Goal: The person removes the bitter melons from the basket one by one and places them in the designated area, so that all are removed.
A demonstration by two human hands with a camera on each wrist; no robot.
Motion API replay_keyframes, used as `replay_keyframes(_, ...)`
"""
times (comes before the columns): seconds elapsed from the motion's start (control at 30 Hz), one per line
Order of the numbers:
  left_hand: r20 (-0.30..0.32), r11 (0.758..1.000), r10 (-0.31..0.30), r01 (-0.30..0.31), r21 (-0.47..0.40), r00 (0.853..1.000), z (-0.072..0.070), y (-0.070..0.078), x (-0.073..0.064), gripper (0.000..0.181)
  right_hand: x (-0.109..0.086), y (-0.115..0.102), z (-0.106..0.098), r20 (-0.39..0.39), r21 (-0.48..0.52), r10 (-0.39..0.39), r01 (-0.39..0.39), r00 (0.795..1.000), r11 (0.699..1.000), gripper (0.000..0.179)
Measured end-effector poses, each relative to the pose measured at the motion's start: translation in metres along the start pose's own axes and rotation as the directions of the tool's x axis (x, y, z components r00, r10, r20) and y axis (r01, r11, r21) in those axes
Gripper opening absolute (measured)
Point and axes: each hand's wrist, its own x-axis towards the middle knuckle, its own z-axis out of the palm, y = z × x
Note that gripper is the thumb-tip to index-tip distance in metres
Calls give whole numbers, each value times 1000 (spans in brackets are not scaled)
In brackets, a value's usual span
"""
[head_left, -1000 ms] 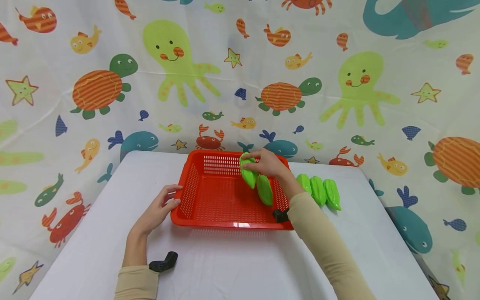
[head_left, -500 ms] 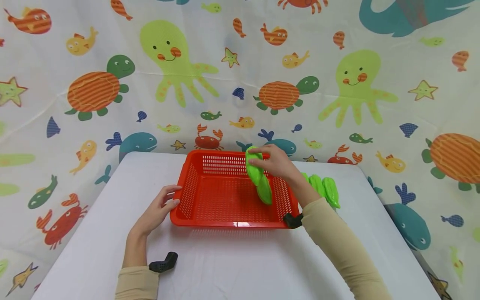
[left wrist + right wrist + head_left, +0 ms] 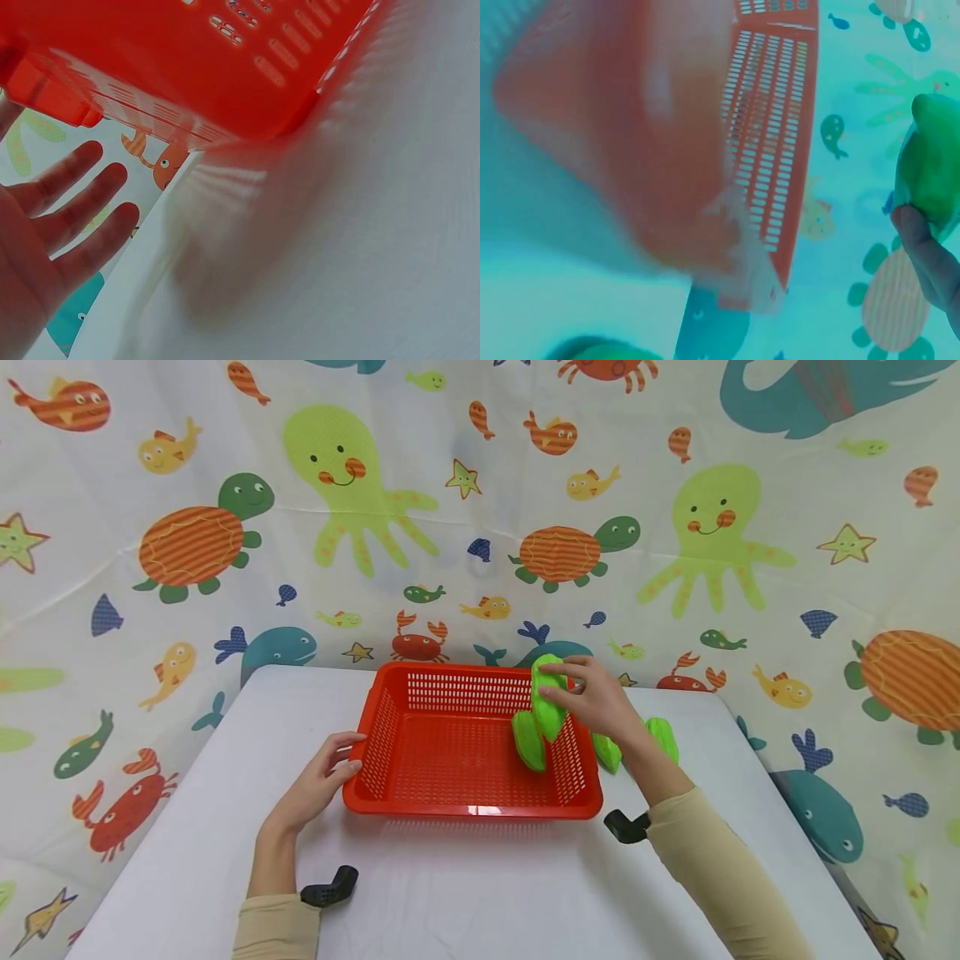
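Observation:
In the head view my right hand (image 3: 600, 697) pinches a bright green, ridged star fruit (image 3: 550, 714) between thumb and fingers. It hangs tilted over the back right part of a red plastic basket (image 3: 450, 810). A second green star fruit (image 3: 528, 743) lies inside the basket, close to the held one. My left hand (image 3: 318, 781) is at the basket's left rim, fingertips touching or very near it. In the left wrist view the fingers (image 3: 90, 195) look straight and spread outside the basket. The right wrist view shows the held fruit at its right edge, a finger against it.
Right of the basket, green star fruits (image 3: 663, 739) lie on the white table (image 3: 465, 893), partly behind my right arm. A sea-animal printed cloth (image 3: 465, 527) hangs behind the table. Each wrist carries a black camera mount (image 3: 330, 887).
My right hand has moved to the right with the star fruit, from above the basket's back middle to its back right corner. The left hand stays at the left rim.

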Motion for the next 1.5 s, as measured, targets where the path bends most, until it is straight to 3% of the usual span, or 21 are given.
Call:
replay_keyframes(0.33,2,1000,-13,13,-3,1000,3,0,-1,49,-37,24,-14,-48,-44,0,-2,999,999,42)
replay_keyframes(0.63,-9,1000,-2,2,-2,1000,3,-1,-2,50,-74,49,-13,-48,2,121,-121,991,993,49)
replay_keyframes(0.73,-12,1000,5,-5,0,1000,3,0,-1,50,-85,56,-14,-37,29,167,-166,985,986,52)
replay_keyframes(1.1,-14,1000,-5,5,7,1000,2,1,-1,52,-117,77,-16,34,22,186,-187,982,982,55)
replay_keyframes(1.5,-16,999,-18,19,29,1000,3,1,-1,52,-136,95,-14,104,35,263,-268,959,963,60)
